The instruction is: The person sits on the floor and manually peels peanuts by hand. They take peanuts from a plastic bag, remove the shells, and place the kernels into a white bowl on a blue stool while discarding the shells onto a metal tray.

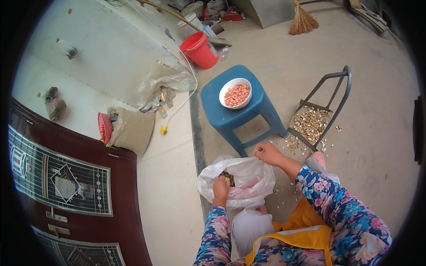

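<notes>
My left hand (221, 188) is inside the mouth of a white woven plastic sack (246, 168), with a pale peanut at its fingertips. Unshelled peanuts (228, 178) show in the sack beside it. Over the sack's right rim, my right hand (269, 153) has its fingers curled; whether they hold anything is hidden. Beyond the sack stands a blue plastic stool (214, 109). On its seat rests a white bowl (245, 105) of pink shelled peanuts (237, 95). To the right, a metal dustpan (346, 89) with a tall frame handle holds peanut shells (311, 123).
Loose shells (293, 144) lie between stool and dustpan. Behind the stool is a red bucket (204, 55); a straw broom (303, 23) is farther back. At left are a power cord's yellow plug (163, 130), a stuffed woven sack (133, 129), and a dark red door (124, 186).
</notes>
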Action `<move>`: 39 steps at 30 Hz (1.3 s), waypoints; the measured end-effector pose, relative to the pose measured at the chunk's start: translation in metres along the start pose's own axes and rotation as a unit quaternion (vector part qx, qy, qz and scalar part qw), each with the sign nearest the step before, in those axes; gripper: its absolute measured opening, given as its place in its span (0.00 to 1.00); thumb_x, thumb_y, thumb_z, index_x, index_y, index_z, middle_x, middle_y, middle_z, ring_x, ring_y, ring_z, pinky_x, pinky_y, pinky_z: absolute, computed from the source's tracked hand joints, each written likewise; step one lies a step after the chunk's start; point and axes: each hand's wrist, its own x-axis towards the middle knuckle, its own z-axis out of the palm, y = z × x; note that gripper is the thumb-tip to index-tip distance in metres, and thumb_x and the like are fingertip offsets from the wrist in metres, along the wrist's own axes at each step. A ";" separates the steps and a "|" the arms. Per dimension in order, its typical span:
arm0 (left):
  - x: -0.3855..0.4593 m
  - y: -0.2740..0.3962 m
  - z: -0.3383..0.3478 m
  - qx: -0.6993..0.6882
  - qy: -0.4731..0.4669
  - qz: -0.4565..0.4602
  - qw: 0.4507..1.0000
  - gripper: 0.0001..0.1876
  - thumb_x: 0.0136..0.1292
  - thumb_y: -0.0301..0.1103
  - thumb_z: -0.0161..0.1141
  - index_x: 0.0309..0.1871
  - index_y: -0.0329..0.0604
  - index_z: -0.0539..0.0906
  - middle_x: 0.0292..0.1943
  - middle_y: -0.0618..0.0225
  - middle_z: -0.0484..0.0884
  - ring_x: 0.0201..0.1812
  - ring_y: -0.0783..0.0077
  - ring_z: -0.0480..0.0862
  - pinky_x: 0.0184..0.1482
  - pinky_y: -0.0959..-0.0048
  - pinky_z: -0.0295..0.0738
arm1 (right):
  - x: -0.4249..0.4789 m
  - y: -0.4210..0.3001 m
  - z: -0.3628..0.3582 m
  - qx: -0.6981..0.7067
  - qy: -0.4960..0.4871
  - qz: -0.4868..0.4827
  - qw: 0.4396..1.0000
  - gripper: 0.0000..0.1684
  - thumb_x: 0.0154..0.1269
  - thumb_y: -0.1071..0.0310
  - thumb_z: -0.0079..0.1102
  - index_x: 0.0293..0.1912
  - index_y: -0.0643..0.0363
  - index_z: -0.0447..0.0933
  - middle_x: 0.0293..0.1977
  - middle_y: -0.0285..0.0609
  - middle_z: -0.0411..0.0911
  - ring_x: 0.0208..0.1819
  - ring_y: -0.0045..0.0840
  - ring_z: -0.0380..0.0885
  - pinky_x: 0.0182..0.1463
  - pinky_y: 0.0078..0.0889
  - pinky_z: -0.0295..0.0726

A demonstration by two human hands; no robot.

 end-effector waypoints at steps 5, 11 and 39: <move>0.002 0.034 -0.046 -0.433 0.032 -0.281 0.856 0.09 0.59 0.34 0.59 0.36 0.38 0.76 0.19 0.65 0.76 0.26 0.69 0.77 0.24 0.72 0.72 | -0.004 -0.018 -0.002 0.113 -0.053 0.103 0.987 0.11 0.61 0.61 0.55 0.35 0.60 0.75 0.31 0.37 0.78 0.32 0.20 0.77 0.36 0.26 0.76; 0.045 0.140 -0.099 -0.870 -0.011 -0.218 0.442 0.09 0.65 0.36 0.56 0.36 0.40 0.75 0.29 0.68 0.75 0.28 0.75 0.76 0.29 0.82 0.75 | -0.014 -0.046 0.005 0.457 -0.110 0.122 0.874 0.23 0.69 0.49 0.43 0.48 0.59 0.71 0.46 0.41 0.75 0.46 0.23 0.74 0.48 0.30 0.74; 0.084 0.218 -0.069 -0.928 0.000 -0.236 0.287 0.11 0.64 0.36 0.50 0.40 0.38 0.75 0.43 0.60 0.78 0.49 0.65 0.77 0.55 0.65 0.72 | 0.010 -0.044 -0.017 0.036 0.060 -0.206 0.976 0.10 0.58 0.72 0.59 0.42 0.59 0.78 0.51 0.41 0.70 0.53 0.24 0.69 0.56 0.25 0.69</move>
